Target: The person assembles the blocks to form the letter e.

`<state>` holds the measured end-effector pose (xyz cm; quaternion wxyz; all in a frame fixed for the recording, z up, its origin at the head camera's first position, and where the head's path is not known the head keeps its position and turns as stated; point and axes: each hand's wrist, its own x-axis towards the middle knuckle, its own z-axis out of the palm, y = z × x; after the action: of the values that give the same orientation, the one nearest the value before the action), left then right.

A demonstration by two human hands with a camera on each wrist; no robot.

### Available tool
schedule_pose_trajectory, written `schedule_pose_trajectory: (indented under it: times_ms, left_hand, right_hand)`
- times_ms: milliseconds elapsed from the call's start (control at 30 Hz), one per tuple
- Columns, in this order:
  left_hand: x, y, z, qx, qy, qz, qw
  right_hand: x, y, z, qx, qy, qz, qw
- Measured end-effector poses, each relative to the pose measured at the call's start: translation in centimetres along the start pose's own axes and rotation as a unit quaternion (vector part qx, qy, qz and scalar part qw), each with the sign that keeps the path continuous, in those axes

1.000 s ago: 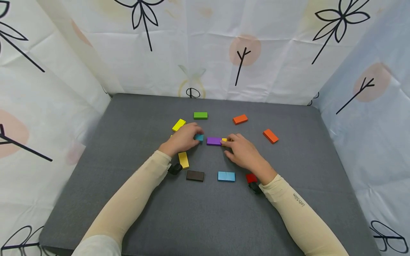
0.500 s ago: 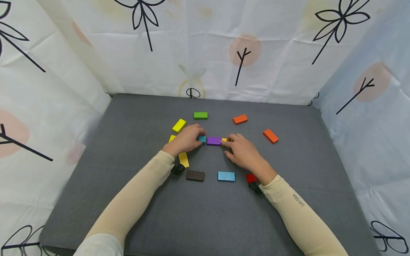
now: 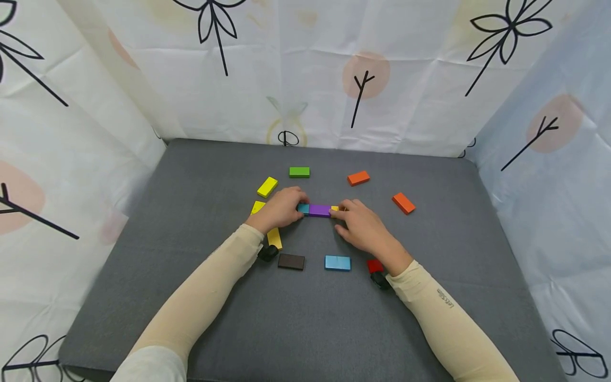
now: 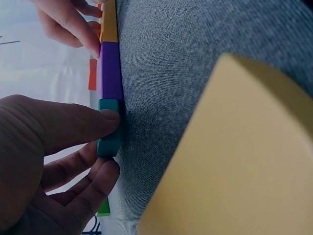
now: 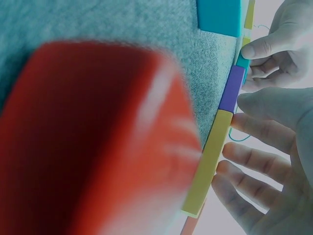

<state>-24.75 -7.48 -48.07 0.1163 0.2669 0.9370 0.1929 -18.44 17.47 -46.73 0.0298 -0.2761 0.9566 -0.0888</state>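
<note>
My left hand point(image 3: 279, 208) pinches a teal block point(image 4: 109, 134), its thumb on the near side. That block's end meets a purple block point(image 3: 319, 210). Beyond the purple block lies a golden-yellow block point(image 5: 210, 161), in line end to end; in the head view my right hand point(image 3: 361, 224) covers most of it. In the right wrist view the right hand's fairly straight fingers point(image 5: 259, 156) rest along the yellow block's far side, and the thumb is by the purple block.
Around the row lie a green block point(image 3: 299, 172), yellow blocks point(image 3: 267, 187), orange blocks point(image 3: 403, 203), a dark brown block point(image 3: 291, 262), a light blue pair point(image 3: 337, 263) and a red block point(image 3: 375, 266). A patterned white curtain point(image 3: 305, 79) stands behind the grey table point(image 3: 305, 329).
My left hand has moved slightly right with the teal block, and the gap to the purple block has closed. The right hand has stayed in place.
</note>
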Motion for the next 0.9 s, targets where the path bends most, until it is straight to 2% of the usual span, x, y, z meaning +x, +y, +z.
schedule_pose_trajectory:
  times_ms: [900]
  left_hand:
    - [0.31,0.03,-0.05,0.006,-0.018,-0.007,0.9998]
  right_hand:
    - [0.16,0.13,-0.25,0.025,-0.009,0.013,1.0]
